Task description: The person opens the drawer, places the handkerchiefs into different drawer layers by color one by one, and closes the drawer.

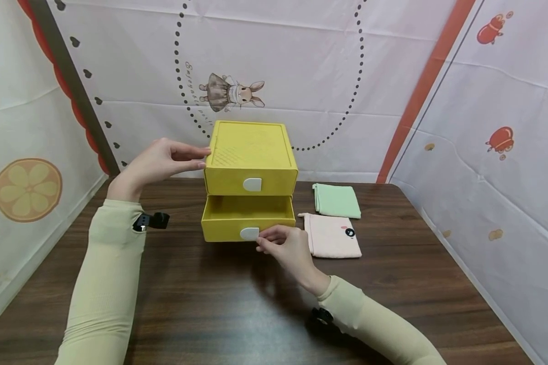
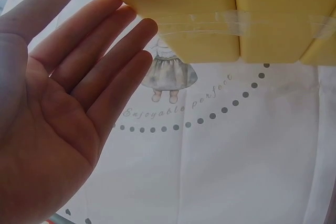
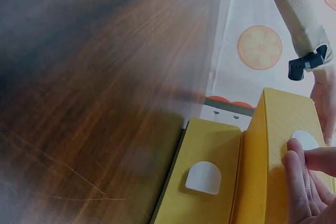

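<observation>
A yellow drawer cabinet [image 1: 251, 147] with white handles stands at the back of the table. Its middle drawer [image 1: 228, 230] is pulled partly out, and the inside that shows is bare. My right hand [image 1: 289, 251] pinches the right edge of that drawer's white handle [image 1: 249, 233]. Below it, in the right wrist view, the bottom drawer [image 3: 176, 205] sits closed with its own white handle [image 3: 203, 178]. My left hand [image 1: 152, 162] rests its fingertips against the cabinet's upper left side; in the left wrist view its fingers [image 2: 118, 74] are straight.
Right of the cabinet lie a folded green cloth [image 1: 337, 201] and a folded pink cloth [image 1: 331, 237] with a dark round mark. Printed white sheeting [image 1: 324, 76] walls the dark wooden table [image 1: 201, 304] at the back and sides.
</observation>
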